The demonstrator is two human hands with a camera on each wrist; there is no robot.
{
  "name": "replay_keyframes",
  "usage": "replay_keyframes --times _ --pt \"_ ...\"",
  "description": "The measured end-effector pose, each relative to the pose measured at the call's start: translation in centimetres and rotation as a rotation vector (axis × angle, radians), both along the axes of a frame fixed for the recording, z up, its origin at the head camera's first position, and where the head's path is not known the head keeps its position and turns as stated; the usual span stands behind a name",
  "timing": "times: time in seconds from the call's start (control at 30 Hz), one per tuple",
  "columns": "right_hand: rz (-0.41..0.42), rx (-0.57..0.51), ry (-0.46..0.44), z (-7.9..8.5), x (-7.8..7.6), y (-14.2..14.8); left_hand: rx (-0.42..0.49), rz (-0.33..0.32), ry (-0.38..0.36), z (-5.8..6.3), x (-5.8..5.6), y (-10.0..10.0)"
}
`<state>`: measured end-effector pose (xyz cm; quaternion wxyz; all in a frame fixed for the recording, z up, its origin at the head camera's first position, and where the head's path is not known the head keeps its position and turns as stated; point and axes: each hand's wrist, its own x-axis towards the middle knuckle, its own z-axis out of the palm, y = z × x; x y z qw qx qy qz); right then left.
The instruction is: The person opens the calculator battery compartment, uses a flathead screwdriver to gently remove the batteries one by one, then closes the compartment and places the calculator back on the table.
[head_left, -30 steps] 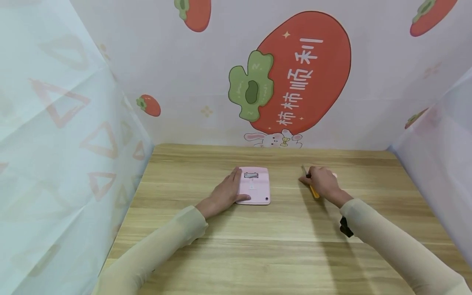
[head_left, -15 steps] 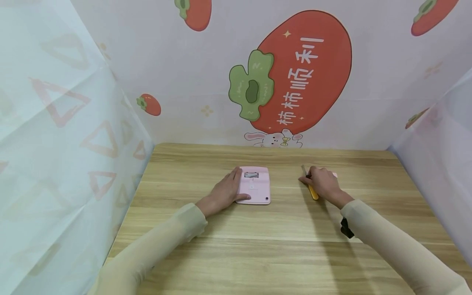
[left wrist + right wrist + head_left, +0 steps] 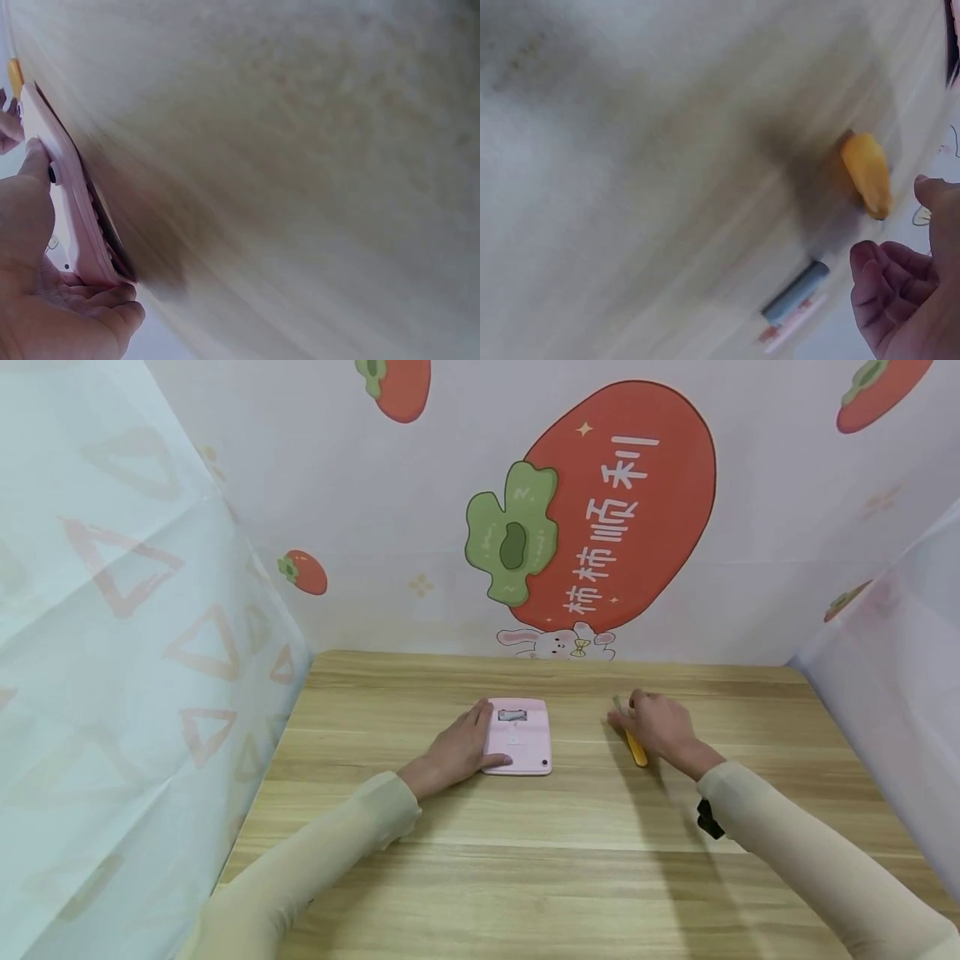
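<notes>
A pink calculator (image 3: 528, 743) lies face down on the table, and its back shows an uncovered battery slot. My left hand (image 3: 453, 752) holds its left side, the thumb on the back and the fingers at the edge, as the left wrist view shows. To the right lies a screwdriver with a yellow handle (image 3: 868, 172) and a thin metal shaft. Over it is my right hand (image 3: 656, 725); in the right wrist view its thumb stands apart from loosely curled fingers, with no contact on the handle.
Beyond the screwdriver, in the right wrist view, a grey battery-like cylinder (image 3: 796, 292) lies beside a small pink piece (image 3: 799, 326). The wooden table (image 3: 517, 877) meets a printed white backdrop (image 3: 405, 610) at the back and sides.
My right hand has lifted slightly and drawn off the screwdriver, which stays on the table. The calculator and my left hand have barely moved.
</notes>
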<state>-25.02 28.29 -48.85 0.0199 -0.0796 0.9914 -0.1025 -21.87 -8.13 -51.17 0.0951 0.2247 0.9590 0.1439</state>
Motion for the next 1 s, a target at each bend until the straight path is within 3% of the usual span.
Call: replay_keyframes --times 0.13,0.27,0.77,1.0 --pt "0.077 0.054 0.11 0.7 -0.3 -0.2 -0.018 0.001 0.001 0.0 -0.1 -0.1" --pt "0.146 0.08 0.146 1.4 -0.6 -0.7 -0.02 0.0 0.001 0.0 -0.1 -0.1" --pt "0.367 0.101 0.137 3.6 -0.9 -5.6 0.007 -0.004 -0.012 0.1 -0.1 -0.1" --pt "0.425 0.075 0.122 3.9 -0.7 -7.7 0.006 -0.003 -0.024 -0.1 -0.2 0.0"
